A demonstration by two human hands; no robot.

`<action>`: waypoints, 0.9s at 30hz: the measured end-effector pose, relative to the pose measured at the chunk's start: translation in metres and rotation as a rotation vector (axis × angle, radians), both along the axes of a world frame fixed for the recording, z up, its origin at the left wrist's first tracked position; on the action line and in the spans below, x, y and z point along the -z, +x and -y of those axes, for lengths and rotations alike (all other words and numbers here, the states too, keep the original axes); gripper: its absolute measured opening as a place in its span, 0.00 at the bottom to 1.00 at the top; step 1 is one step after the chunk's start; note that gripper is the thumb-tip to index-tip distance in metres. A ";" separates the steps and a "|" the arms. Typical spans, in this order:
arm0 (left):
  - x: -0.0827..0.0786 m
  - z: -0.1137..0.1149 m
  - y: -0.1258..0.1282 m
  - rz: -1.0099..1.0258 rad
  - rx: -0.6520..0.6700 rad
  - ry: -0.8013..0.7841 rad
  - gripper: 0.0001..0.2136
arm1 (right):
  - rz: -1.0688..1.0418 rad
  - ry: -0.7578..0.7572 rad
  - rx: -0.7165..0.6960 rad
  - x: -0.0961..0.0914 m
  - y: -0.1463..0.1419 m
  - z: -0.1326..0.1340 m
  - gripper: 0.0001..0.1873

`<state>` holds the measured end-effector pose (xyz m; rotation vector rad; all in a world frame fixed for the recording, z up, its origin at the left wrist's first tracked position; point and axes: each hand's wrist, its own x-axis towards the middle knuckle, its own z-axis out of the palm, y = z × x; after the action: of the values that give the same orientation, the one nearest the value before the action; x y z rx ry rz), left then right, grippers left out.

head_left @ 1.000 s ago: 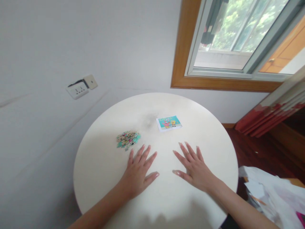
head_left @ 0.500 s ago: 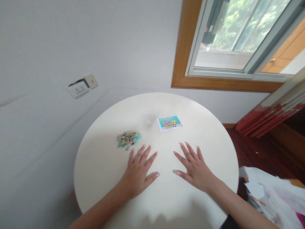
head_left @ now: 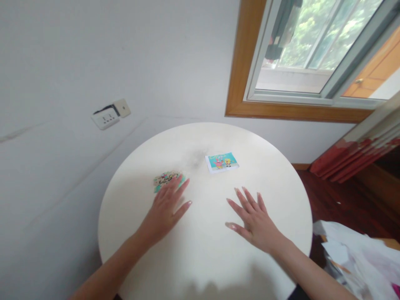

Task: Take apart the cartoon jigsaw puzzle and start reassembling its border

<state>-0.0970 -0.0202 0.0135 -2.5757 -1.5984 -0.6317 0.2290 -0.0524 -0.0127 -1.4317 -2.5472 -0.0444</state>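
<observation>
A pile of small jigsaw puzzle pieces, teal, beige and dark, lies on the left of the round white table. My left hand reaches over the near side of this pile with its fingers stretched, hiding part of it. Whether the fingertips touch the pieces I cannot tell. On the right, my right hand rests palm down with fingers spread and holds nothing. Beyond it, near the table's middle, lies a picture card with a pink and a yellow cartoon figure on teal.
A white wall with a socket stands behind the table on the left. At the back right is a wood-framed window, with a red and cream curtain beside it. White bags and papers lie at the lower right.
My left hand has moved left and forward, from bare table onto the near part of the puzzle pile. The right hand stays almost where it was.
</observation>
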 end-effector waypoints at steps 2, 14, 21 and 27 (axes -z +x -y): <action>-0.005 -0.020 -0.018 0.055 -0.046 0.028 0.27 | -0.036 -0.010 0.007 0.001 0.001 0.001 0.35; 0.040 -0.092 -0.065 -0.090 -0.088 -0.095 0.29 | -0.630 -0.045 0.116 0.007 0.024 -0.016 0.22; 0.033 -0.081 -0.028 -0.096 0.083 -0.093 0.26 | -0.696 -0.102 0.108 -0.006 0.021 -0.015 0.22; 0.022 -0.057 0.026 -0.072 0.260 -0.141 0.23 | -0.601 -0.108 -0.001 -0.050 0.014 -0.037 0.21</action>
<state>-0.0714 0.0370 -0.0083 -2.9019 -1.3442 -0.4473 0.2427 -0.0151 0.0376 -1.2378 -2.0746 0.4583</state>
